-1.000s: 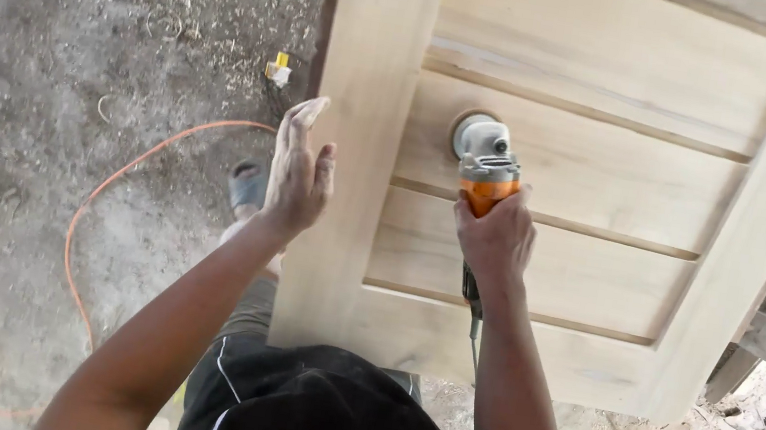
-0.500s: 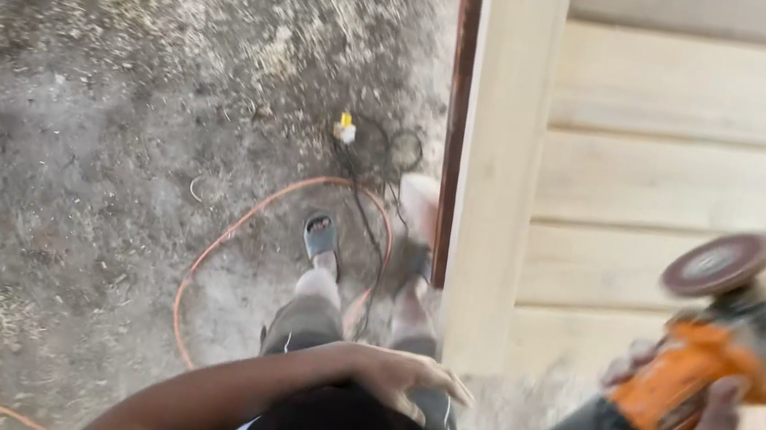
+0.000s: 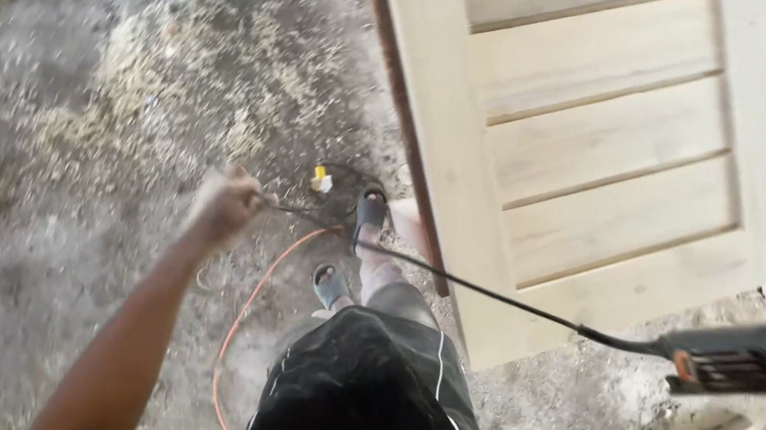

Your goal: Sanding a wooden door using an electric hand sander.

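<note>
Head view: left hand grips black cord of grinder.

Left hand grips the black cord of the orange grinder, beside the pale wooden door.

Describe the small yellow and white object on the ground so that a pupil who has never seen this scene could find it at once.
Start at the big pale wooden door panel lying across the upper right. Follow its left edge down to the sandalled foot; just left of it, on the grey dusty ground, lies the small plug-like object. It alone is yellow and white, unlike the orange cable nearby.
</note>
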